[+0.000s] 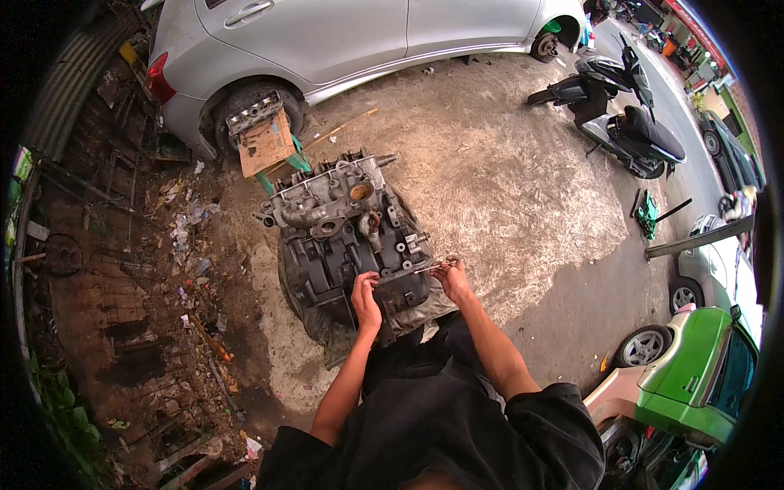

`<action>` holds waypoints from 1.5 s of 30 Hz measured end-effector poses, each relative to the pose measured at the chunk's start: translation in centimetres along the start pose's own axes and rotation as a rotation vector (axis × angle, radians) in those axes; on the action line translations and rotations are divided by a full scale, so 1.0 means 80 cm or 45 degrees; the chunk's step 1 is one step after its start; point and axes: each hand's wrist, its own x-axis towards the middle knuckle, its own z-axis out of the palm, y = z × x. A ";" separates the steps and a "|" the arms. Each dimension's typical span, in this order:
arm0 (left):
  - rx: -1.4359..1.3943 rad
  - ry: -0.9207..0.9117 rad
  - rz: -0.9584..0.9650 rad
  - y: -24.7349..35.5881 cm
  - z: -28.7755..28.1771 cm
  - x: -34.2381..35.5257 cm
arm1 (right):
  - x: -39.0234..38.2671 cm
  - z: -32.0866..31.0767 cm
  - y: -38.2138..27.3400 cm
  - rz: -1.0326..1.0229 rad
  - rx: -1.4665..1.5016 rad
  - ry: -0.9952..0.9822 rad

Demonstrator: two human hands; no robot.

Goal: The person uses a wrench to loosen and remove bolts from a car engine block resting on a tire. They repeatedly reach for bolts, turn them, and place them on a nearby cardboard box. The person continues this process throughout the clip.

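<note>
In front of me stands an engine [347, 237], with a dark block below and a grey metal head on top. It rests on a dirty cloth sheet [343, 349]. My left hand [366, 300] is at the near side of the block, its fingers loosely bent and holding nothing that I can see. To the right, my right hand [453, 279] pinches a thin metal rod-like tool [433, 268]. The tool's tip points left at the engine's near right edge; whether it touches is too small to tell.
Beyond the engine, a metal engine part [255, 113] lies on a brown board [266, 145] over a green stand. A silver car [343, 41] is parked behind it. Litter [192, 224] lines the left side. A black scooter [625, 122] and a green jack [647, 214] stand right.
</note>
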 end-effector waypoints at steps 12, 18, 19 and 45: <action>0.044 -0.039 -0.010 -0.004 0.000 0.002 | -0.017 0.019 -0.008 -0.023 0.022 -0.015; 0.040 -0.042 -0.012 -0.001 -0.001 0.001 | -0.058 0.036 -0.008 -0.322 -0.142 -0.017; 0.030 -0.048 -0.012 -0.001 -0.001 0.001 | -0.067 0.040 -0.008 -0.447 -0.268 -0.094; -0.046 0.024 0.077 -0.001 0.000 -0.001 | -0.074 0.117 0.053 -1.421 -2.648 -0.992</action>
